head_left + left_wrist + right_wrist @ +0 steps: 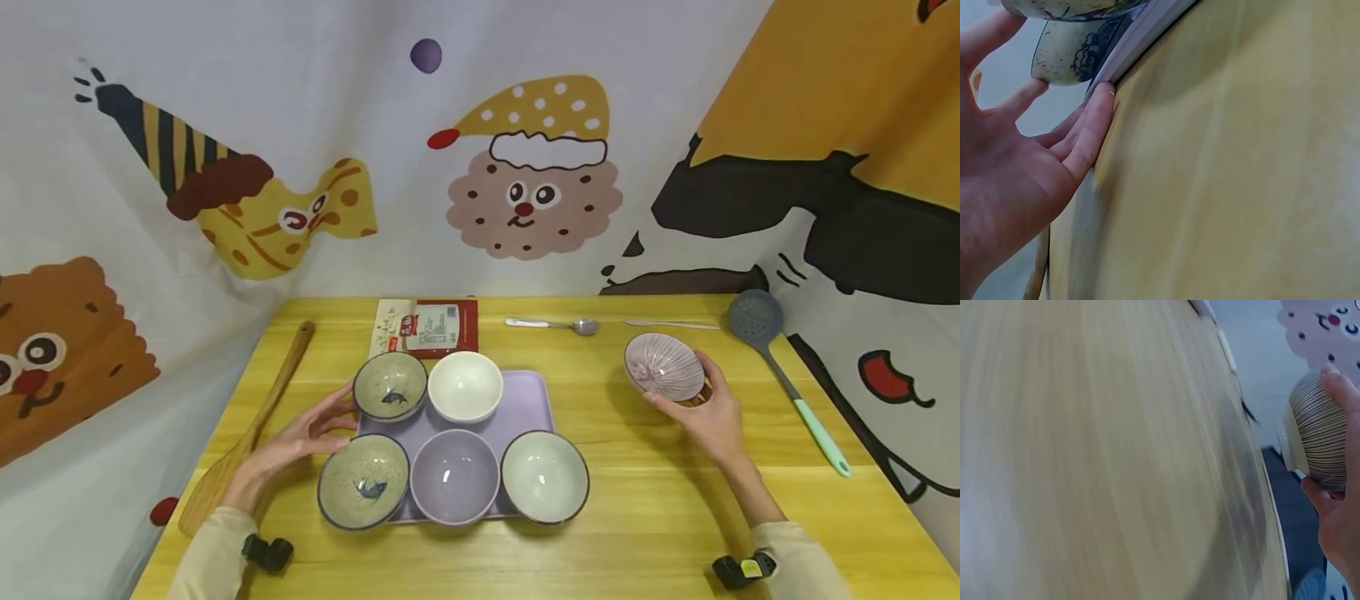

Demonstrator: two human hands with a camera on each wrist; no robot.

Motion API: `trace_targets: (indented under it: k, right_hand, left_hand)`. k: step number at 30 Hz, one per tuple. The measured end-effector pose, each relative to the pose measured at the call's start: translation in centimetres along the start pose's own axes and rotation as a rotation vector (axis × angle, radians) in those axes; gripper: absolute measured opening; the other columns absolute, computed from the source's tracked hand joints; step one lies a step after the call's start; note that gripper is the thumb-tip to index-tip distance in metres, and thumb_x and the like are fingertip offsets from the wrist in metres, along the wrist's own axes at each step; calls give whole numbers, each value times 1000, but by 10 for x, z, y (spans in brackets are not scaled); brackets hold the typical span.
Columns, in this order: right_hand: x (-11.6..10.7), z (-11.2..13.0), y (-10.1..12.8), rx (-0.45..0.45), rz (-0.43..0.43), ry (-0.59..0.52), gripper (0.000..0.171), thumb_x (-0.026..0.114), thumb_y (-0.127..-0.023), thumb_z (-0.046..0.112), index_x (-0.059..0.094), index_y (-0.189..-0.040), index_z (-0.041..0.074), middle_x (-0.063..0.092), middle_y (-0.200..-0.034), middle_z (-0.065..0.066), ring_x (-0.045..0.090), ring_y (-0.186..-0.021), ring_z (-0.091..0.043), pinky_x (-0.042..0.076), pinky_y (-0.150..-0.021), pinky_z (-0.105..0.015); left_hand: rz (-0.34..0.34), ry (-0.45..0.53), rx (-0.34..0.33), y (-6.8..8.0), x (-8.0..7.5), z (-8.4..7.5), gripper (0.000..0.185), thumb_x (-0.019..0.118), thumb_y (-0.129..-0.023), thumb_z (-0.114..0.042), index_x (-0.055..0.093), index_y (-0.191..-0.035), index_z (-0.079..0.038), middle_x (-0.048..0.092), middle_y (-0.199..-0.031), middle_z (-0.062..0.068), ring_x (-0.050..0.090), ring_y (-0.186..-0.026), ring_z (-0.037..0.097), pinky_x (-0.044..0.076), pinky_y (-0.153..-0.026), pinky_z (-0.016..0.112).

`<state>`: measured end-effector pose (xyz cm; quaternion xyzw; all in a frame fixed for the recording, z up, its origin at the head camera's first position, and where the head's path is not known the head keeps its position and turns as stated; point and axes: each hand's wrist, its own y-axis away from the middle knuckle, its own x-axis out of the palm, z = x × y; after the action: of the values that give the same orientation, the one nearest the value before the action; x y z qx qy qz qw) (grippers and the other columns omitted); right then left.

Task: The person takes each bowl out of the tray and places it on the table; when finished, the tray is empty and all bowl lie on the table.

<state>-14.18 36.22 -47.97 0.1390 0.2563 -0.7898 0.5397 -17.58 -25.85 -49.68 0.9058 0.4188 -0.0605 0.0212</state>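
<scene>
In the head view my right hand (pixel 714 417) grips a purple-striped bowl (pixel 664 367), tilted and held above the table on the right. The right wrist view shows the thumb and fingers on the outside of this striped bowl (pixel 1319 434). My left hand (pixel 303 437) has its fingers extended at the left side of a lilac tray (pixel 525 400). Its fingertips touch or nearly touch two speckled fish bowls, one at the back (pixel 390 387) and one in front (pixel 363 483). Also on the tray are a white bowl (pixel 465 387), a purple bowl (pixel 455 477) and a pale green bowl (pixel 546 477).
A wooden spatula (pixel 258 425) lies at the left. Behind the tray is a red-and-cream packet (pixel 427 327). A spoon (pixel 551 324) and a thin knife-like utensil (pixel 667 324) lie along the back edge. A grey slotted skimmer (pixel 756 317) with a mint handle lies far right.
</scene>
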Motion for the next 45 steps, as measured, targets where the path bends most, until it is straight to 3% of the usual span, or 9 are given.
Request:
trace_targets:
  k: [7, 14, 16, 18, 22, 26, 33, 39, 45]
  right_hand:
    - [-29, -17, -3, 74, -98, 45, 99, 90, -75, 15, 34, -157, 10, 50, -144, -22, 53, -99, 6, 45, -73, -1]
    - [-51, -33, -11, 202, -192, 78, 99, 89, -77, 23, 33, -158, 15, 47, -150, -16, 57, -118, -12, 44, -80, -1]
    - [-55, -38, -13, 247, -213, 106, 100, 88, -78, 29, 31, -159, 17, 44, -154, -14, 54, -129, -20, 47, -93, -8]
    - [-59, -43, -16, 280, -230, 126, 101, 87, -79, 33, 29, -160, 17, 41, -157, -13, 50, -136, -28, 47, -106, -23]
    - [-64, -51, -19, 318, -263, 159, 105, 84, -80, 41, 25, -161, 13, 38, -160, -14, 41, -143, -35, 35, -119, -52]
    - [-66, -59, -22, 343, -294, 165, 107, 84, -79, 44, 25, -161, 10, 36, -161, -16, 36, -146, -36, 29, -121, -55]
    - [-66, -68, -28, 396, -300, 176, 110, 80, -81, 49, 18, -161, 7, 28, -164, -20, 28, -151, -39, 23, -124, -56]
    - [-66, -73, -29, 404, -340, 163, 109, 81, -79, 48, 20, -161, 8, 30, -163, -20, 29, -150, -38, 23, -124, -54]
    - [-68, -72, -31, 376, -269, 191, 111, 76, -83, 48, 11, -162, 4, 19, -165, -25, 21, -152, -42, 20, -125, -57]
  left_hand:
    - [15, -31, -26, -4, 0, -6, 81, 61, -96, -2, 11, -159, 3, 18, -150, 49, 54, -125, 10, 51, -98, 24]
    - [43, -35, -40, -7, -1, -6, 78, 61, -96, -2, 14, -158, 4, 20, -151, 48, 55, -125, 12, 52, -98, 27]
    - [46, -43, -46, -9, -2, -4, 77, 60, -96, -2, 15, -159, 3, 20, -152, 46, 54, -126, 13, 52, -98, 28]
    - [46, -63, -54, -10, -2, -3, 76, 60, -96, -4, 17, -159, 2, 21, -154, 44, 53, -128, 18, 52, -98, 29]
    - [44, -113, -68, -11, -2, -4, 76, 62, -96, -7, 20, -158, 2, 23, -156, 40, 47, -132, 43, 53, -98, 35]
    - [40, -138, -86, -11, -1, -7, 76, 62, -95, -8, 20, -158, 2, 22, -157, 39, 39, -131, 59, 51, -100, 47]
    - [24, -169, -107, -9, 1, -10, 73, 61, -96, -11, 23, -158, -1, 18, -158, 37, 47, -129, 46, 50, -99, 49]
    - [-5, -177, -114, -11, 1, -4, 69, 59, -98, -12, 26, -159, -4, 23, -160, 33, 47, -131, 45, 50, -100, 45]
    - [-120, -164, -121, -19, -1, 6, 63, 58, -100, -10, 32, -157, -2, 41, -149, 34, 61, -114, 17, 55, -94, 31]
